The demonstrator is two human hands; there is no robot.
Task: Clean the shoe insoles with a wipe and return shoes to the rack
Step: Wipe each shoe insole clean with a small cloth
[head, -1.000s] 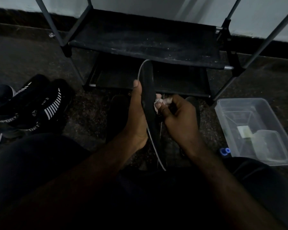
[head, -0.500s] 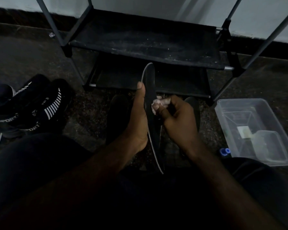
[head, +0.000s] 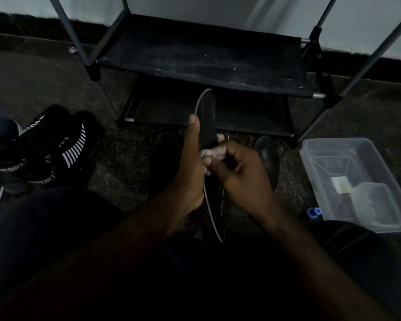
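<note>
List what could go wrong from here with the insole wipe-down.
1. The left hand grips the insole only around mid-length. Its toe end stands free and may flex away from the wipe pinched in the right hand.
2. The rack shelf shows pale specks, so the shoes could pick up dirt once put back there.
3. With dim light on a black insole, missed patches seem likely.
</note>
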